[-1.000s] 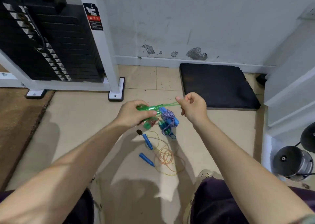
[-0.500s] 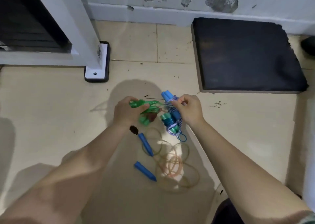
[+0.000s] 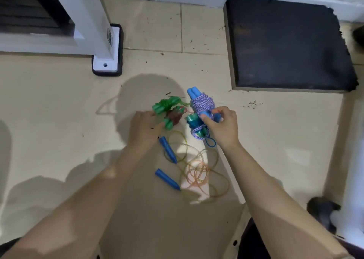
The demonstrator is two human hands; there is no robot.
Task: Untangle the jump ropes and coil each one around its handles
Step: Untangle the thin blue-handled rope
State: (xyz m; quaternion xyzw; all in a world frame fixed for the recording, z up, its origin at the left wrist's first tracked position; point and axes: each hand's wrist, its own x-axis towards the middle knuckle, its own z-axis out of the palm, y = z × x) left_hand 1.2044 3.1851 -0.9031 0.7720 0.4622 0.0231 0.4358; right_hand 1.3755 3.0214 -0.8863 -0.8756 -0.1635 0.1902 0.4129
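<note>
My left hand (image 3: 142, 129) grips the lower end of a green jump rope (image 3: 163, 108), coiled round its green handles, low over the floor. Close to its right, my right hand (image 3: 223, 125) pinches a blue-handled jump rope (image 3: 201, 102) wrapped in purple-and-white braided cord. A teal coiled bundle (image 3: 193, 121) sits just under it, against my right thumb. Below both hands a loose orange-yellow rope (image 3: 198, 173) lies in loops on the floor, with its two blue handles (image 3: 167, 149) (image 3: 167, 180) apart from each other.
A black mat (image 3: 285, 42) lies on the tiled floor at the upper right. The white foot of a machine post (image 3: 106, 61) stands at the upper left. A dark object (image 3: 323, 209) sits at the lower right edge.
Both hands came down toward the floor with the bundles. My right hand left the green rope's end and took hold of the purple-and-white wrapped bundle. The view tilted downward.
</note>
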